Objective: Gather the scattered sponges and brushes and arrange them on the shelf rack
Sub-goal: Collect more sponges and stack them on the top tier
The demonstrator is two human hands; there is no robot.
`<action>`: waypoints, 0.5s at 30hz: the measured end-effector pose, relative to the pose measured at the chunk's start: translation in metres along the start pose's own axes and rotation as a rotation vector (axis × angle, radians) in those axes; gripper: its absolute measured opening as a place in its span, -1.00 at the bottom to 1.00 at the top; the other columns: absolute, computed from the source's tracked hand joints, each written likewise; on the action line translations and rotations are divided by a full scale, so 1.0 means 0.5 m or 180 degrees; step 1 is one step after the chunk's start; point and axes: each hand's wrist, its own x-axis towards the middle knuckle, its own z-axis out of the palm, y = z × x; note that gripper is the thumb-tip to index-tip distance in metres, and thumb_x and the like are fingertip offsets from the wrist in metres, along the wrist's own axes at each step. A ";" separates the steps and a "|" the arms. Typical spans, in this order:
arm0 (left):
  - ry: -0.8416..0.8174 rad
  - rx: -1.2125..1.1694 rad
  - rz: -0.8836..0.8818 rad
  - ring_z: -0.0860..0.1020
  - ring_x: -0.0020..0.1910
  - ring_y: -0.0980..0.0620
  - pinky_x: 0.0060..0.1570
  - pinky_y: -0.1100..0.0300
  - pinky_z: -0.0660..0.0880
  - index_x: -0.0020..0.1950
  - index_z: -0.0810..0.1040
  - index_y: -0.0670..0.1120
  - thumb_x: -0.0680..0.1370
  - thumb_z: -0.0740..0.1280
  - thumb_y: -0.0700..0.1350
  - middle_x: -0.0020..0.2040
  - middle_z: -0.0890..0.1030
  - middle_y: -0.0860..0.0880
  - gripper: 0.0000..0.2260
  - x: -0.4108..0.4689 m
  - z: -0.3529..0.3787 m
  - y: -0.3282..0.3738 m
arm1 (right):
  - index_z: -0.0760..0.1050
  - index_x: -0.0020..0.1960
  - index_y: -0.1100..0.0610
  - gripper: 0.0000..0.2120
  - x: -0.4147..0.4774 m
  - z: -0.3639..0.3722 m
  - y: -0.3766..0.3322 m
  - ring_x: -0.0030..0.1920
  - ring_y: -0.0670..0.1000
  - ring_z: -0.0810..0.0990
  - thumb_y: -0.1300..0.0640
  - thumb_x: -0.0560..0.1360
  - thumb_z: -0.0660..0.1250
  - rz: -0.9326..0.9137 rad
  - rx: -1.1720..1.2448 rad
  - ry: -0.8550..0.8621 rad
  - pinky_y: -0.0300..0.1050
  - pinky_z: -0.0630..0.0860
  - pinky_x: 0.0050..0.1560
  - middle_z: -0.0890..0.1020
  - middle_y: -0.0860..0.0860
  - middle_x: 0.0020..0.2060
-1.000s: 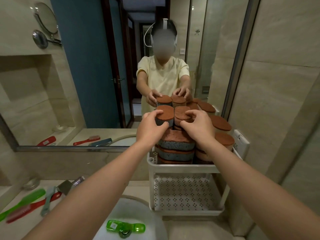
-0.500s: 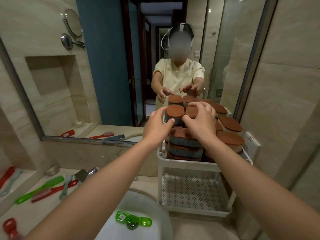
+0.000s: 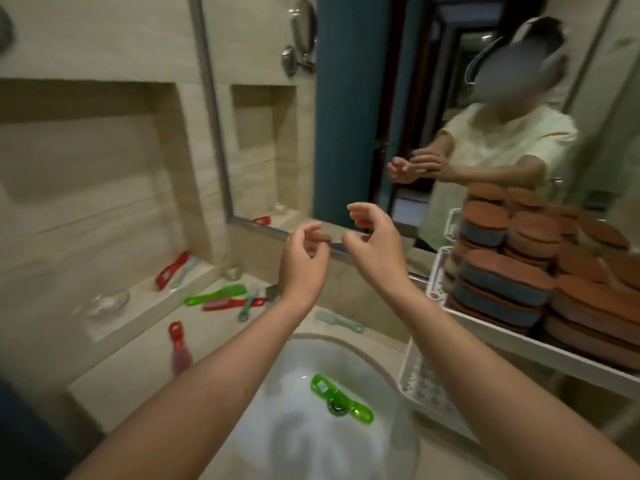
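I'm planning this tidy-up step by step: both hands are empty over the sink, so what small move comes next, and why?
Probably lower the right hand to the translucent green plastic brush lying in the white sink. Both it and the left hand hold nothing, the brown-topped sponges are already stacked on the white plastic rack, and that brush seems nearest.
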 end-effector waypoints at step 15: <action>0.1767 0.0865 -0.1004 0.50 -0.21 0.34 -0.18 0.53 0.38 0.12 0.53 0.06 0.48 0.26 -0.26 0.00 0.59 0.12 -0.70 -0.198 -0.505 -0.141 | 0.48 0.22 0.03 -0.62 -0.245 0.465 -0.097 0.05 -0.06 0.53 0.19 0.41 0.34 0.0130 0.0638 -0.2041 -0.27 0.48 -0.06 0.44 -0.02 0.18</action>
